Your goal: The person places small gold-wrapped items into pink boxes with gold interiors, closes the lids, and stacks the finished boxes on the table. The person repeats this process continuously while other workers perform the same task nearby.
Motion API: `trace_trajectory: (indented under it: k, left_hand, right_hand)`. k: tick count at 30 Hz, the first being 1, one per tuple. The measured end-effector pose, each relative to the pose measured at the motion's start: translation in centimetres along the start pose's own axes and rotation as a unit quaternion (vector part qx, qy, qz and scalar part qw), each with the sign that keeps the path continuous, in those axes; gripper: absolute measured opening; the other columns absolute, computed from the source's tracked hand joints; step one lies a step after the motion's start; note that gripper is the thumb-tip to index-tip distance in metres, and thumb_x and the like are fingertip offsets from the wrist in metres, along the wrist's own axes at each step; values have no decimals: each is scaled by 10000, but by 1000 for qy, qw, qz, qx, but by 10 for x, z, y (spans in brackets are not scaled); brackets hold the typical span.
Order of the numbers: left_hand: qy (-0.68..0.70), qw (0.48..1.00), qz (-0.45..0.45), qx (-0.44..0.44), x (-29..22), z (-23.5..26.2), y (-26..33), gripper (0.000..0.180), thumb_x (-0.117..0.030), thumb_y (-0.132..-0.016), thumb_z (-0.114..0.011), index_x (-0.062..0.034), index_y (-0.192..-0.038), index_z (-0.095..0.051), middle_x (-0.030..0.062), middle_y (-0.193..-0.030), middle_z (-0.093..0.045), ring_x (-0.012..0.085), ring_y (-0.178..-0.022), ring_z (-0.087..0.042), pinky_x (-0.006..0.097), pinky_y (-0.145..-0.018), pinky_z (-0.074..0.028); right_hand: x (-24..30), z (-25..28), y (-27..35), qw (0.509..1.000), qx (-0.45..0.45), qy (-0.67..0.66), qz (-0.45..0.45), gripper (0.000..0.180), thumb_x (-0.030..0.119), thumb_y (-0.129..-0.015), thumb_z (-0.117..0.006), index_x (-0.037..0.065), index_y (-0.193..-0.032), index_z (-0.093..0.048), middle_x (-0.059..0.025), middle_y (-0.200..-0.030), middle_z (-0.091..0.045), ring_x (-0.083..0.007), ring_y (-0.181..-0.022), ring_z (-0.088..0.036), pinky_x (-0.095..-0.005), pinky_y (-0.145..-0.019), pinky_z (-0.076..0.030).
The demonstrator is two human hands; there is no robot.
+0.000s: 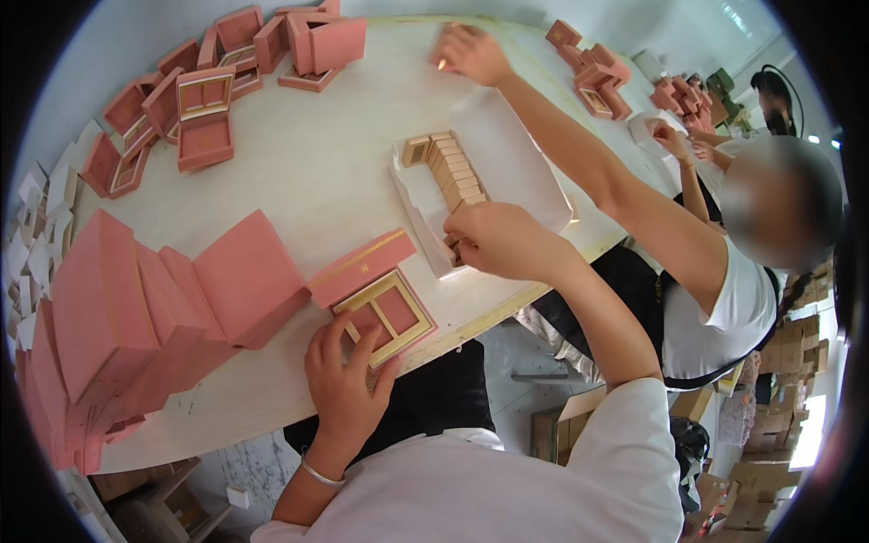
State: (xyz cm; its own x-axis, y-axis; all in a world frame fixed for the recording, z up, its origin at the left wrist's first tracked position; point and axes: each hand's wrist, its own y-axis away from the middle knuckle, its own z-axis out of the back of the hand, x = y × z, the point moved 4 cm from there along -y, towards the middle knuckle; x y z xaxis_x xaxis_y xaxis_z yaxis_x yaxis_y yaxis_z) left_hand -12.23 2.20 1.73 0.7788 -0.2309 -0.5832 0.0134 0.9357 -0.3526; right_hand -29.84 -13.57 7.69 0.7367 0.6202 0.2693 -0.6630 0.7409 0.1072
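In front of me lies an open pink gift box with a gold-edged insert of two compartments, its lid tipped back. My left hand grips the box's near left corner, fingers over the frame and thumb along the front edge. My right hand reaches into the near end of a shallow white carton, with its fingers closed on a small tan box, mostly hidden by the fingers. A row of similar small tan boxes stands along the carton's middle.
Closed pink boxes are stacked at the left. Open pink boxes cluster at the far left. At my right, a co-worker's arm stretches over the carton, the hand blurred. More pink boxes lie at the far right.
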Motion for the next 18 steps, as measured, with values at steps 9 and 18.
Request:
trace_trajectory:
  k: [9, 18]
  left_hand:
    - [182, 982, -34, -34, -8, 24, 4, 367, -69, -745, -677, -38, -1099, -582, 126, -1094, -549, 286, -982, -525, 385, -859, -430]
    - [566, 818, 100, 19, -17, 18, -14, 510, -30, -822, -635, -4, -1285, -421, 92, -1028, -588, 145, -899, -571, 287, -782, -477]
  right_hand:
    - [15, 32, 29, 896, -177, -395, -99, 119, 13, -815, -616, -23, -928, -622, -58, -768, -649, -77, -577, -527, -225, -502, -406]
    - [67, -32, 57, 656, -53, -743, -119, 203, 80, -868, -623, 14, -1046, -550, -37, -777, -638, -55, -506, -466, -194, -439, -365]
